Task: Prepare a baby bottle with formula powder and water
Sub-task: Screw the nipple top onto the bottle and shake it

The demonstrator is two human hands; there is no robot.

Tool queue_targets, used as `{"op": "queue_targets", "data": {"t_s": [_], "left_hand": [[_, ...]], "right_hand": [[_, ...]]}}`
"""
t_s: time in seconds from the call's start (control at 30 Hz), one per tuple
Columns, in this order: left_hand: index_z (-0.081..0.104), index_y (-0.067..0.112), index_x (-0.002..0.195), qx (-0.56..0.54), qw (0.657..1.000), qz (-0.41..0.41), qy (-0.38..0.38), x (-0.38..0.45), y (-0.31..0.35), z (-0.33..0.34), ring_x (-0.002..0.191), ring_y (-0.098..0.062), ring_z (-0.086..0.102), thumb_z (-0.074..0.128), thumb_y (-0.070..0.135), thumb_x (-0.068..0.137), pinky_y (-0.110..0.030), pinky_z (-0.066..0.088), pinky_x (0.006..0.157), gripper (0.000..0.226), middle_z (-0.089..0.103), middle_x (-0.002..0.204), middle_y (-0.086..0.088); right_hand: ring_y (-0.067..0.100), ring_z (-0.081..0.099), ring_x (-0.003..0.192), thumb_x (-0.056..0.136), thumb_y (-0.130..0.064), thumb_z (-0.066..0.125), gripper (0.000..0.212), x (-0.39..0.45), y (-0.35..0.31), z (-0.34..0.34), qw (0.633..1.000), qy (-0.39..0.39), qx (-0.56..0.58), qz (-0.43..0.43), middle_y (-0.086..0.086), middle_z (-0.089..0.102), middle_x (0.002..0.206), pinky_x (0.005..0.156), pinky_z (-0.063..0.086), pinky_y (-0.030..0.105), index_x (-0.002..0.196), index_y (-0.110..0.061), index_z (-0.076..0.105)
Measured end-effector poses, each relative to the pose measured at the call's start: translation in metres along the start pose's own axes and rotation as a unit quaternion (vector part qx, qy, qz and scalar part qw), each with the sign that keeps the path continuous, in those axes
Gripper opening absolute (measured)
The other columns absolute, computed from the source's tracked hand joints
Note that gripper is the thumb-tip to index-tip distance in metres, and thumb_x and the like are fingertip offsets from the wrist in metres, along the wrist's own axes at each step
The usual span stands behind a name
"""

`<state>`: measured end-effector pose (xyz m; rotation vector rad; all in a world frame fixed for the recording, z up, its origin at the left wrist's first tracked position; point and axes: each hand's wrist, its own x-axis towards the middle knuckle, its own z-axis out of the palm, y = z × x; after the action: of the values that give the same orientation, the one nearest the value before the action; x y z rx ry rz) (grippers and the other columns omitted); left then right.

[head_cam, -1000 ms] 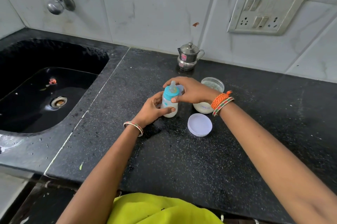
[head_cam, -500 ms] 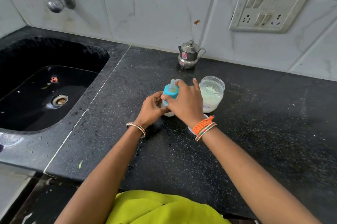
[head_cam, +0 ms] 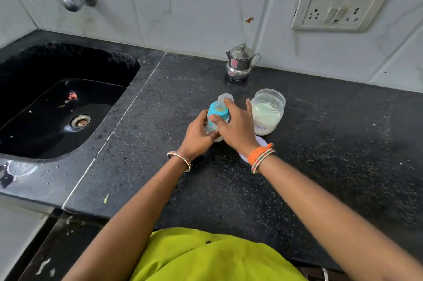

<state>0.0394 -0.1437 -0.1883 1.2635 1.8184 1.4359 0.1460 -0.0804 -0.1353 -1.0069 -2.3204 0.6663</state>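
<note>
The left hand (head_cam: 197, 134) was wrapped around the lower body of the baby bottle (head_cam: 214, 124), fingers closed on it to steady it upright on the worktop (head_cam: 320, 166), toward the middle and nearer the back edge. The right hand (head_cam: 237, 128) came over from the right with thumb and fingertips closed on the blue collar (head_cam: 218, 113) below the teat (head_cam: 220, 99), wrist bent and forearm angled inward, apparently twisting the collar while the other hand resisted the turn. An open jar of formula powder (head_cam: 267, 111) stood just right of the bottle, within easy reach; its white lid (head_cam: 261, 142) lay partly hidden under the right wrist.
</note>
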Motion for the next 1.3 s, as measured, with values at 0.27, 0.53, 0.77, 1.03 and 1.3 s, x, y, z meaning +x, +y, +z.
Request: {"op": "queue_targets", "data": {"t_s": [0.27, 0.53, 0.77, 1.03, 1.3], "left_hand": [[0.049, 0.013, 0.122, -0.022, 0.999, -0.027, -0.032, -0.001, 0.001, 0.006, 0.104, -0.005, 0.061, 0.056, 0.022, 0.09, -0.025, 0.05, 0.089, 0.035, 0.063, 0.113, 0.002], [0.031, 0.01, 0.14, -0.055, 0.968, -0.074, -0.233, 0.02, 0.008, -0.03, 0.108, -0.001, 0.054, 0.059, -0.002, 0.087, -0.019, 0.045, 0.098, 0.061, 0.055, 0.119, 0.006], [0.029, 0.0, 0.14, -0.025, 0.99, -0.02, -0.135, 0.015, -0.003, -0.016, 0.113, -0.003, 0.054, 0.057, -0.011, 0.083, -0.018, 0.043, 0.099, 0.064, 0.051, 0.128, -0.004], [0.043, 0.023, 0.114, 0.073, 0.996, -0.026, -0.048, 0.006, -0.01, -0.004, 0.103, -0.015, 0.056, 0.052, 0.031, 0.079, -0.049, 0.034, 0.103, 0.037, 0.059, 0.099, 0.012], [0.042, 0.029, 0.1, 0.069, 0.996, -0.033, 0.05, -0.009, -0.001, 0.01, 0.098, -0.014, 0.052, 0.039, 0.044, 0.088, -0.04, 0.023, 0.107, 0.02, 0.056, 0.096, 0.005]], "right_hand": [[0.025, 0.054, 0.112, 0.092, -0.03, 0.055, 0.044, -0.013, -0.018, 0.031, 0.981, 0.084, 0.148, 0.096, 0.009, 0.058, 0.124, 0.1, 0.042, 0.044, 0.131, -0.014, 0.042], [0.016, 0.052, 0.116, 0.094, -0.013, 0.056, 0.052, 0.017, -0.002, -0.003, 0.954, -0.184, 0.234, 0.019, 0.011, 0.051, 0.132, 0.101, 0.042, 0.027, 0.141, -0.01, 0.032], [0.025, 0.049, 0.12, 0.092, -0.02, 0.056, 0.033, 0.009, -0.008, 0.029, 0.988, 0.001, 0.146, 0.047, 0.003, 0.059, 0.115, 0.117, 0.005, 0.05, 0.122, -0.013, 0.046], [0.019, 0.054, 0.115, 0.089, -0.018, 0.055, 0.033, 0.004, -0.022, 0.04, 0.984, 0.104, 0.124, 0.079, 0.0, 0.062, 0.115, 0.117, -0.007, 0.048, 0.121, -0.016, 0.046], [0.014, 0.056, 0.113, 0.086, -0.021, 0.059, 0.035, -0.002, -0.041, 0.055, 0.963, 0.166, 0.163, 0.133, -0.001, 0.063, 0.116, 0.118, -0.006, 0.044, 0.12, -0.018, 0.049]]}}
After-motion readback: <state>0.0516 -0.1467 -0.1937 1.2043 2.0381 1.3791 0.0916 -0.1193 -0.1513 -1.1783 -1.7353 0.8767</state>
